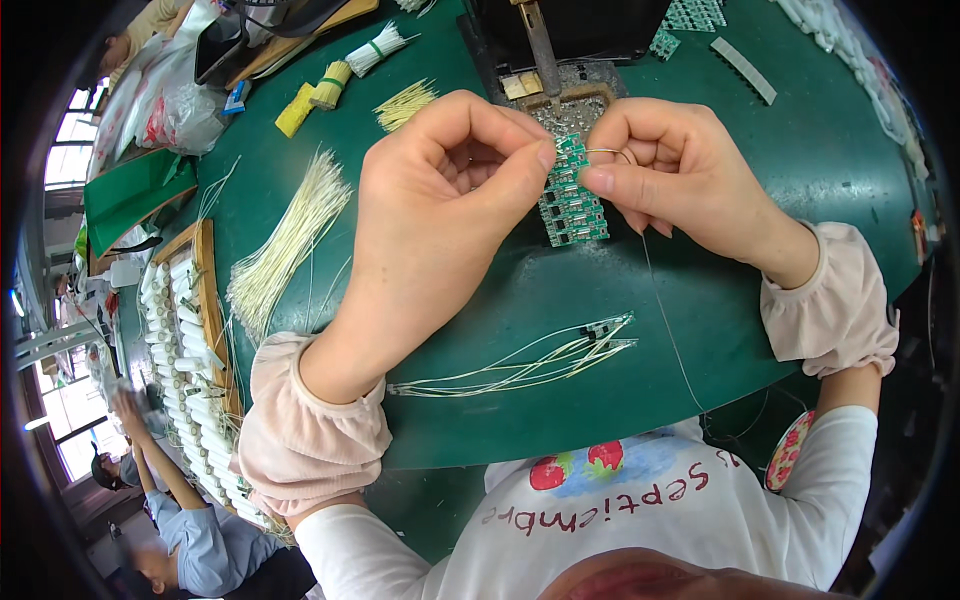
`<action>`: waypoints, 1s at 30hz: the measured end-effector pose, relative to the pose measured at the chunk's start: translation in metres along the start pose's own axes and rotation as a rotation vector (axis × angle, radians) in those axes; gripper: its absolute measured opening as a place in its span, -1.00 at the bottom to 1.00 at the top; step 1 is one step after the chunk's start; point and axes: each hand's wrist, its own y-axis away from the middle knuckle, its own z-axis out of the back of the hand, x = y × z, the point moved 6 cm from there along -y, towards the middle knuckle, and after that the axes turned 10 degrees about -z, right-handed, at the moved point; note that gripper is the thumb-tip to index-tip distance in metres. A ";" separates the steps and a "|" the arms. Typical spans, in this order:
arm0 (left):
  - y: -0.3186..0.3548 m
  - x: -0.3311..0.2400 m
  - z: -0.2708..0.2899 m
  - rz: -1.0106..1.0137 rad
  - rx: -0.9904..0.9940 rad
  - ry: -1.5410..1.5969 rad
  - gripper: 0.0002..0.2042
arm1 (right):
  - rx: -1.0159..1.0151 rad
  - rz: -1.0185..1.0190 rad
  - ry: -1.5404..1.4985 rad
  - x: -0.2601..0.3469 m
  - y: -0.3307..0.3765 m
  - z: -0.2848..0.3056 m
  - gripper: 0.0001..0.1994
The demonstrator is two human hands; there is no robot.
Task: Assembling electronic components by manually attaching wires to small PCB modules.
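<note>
Starting far left of the grip: smooth white cylinders (190, 330) in rows, edged by a wooden rail (213, 300). Nearer: a fanned sheaf of thin, pale wires (290, 235). Left hand (440, 190): thumb and forefinger pressed together at the upper left edge of the green circuit-board panel (575, 215); what lies between the fingertips, one cannot tell. Below the grip: small wired boards (605, 332) with long, loosely crossing leads. Above: a slanting metal rod (541, 50). Between both hands: the panel, notched-edged, studded with black and silvery components. Right hand (690, 170): clamped on a fine metallic strand (602, 151), curved at the fingers, its tail hanging. Beyond, upper right: a narrow grey strip (745, 70).
</note>
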 end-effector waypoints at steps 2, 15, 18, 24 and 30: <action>0.001 0.000 0.000 -0.020 -0.016 0.015 -0.94 | 0.046 -0.002 0.007 -0.003 0.000 -0.002 -0.84; -0.004 0.002 0.005 -0.060 -0.052 -0.043 -0.95 | -0.127 0.106 0.017 0.015 0.000 0.014 -0.85; -0.005 0.002 0.002 -0.059 -0.034 -0.031 -0.95 | -0.070 0.098 0.036 0.016 -0.002 0.008 -0.85; -0.004 0.004 0.003 -0.053 0.002 0.008 -0.93 | -0.101 0.131 0.068 0.011 -0.006 0.007 -0.86; -0.006 0.005 0.002 -0.081 0.013 0.027 -0.93 | -0.126 0.172 0.054 0.020 -0.005 0.007 -0.86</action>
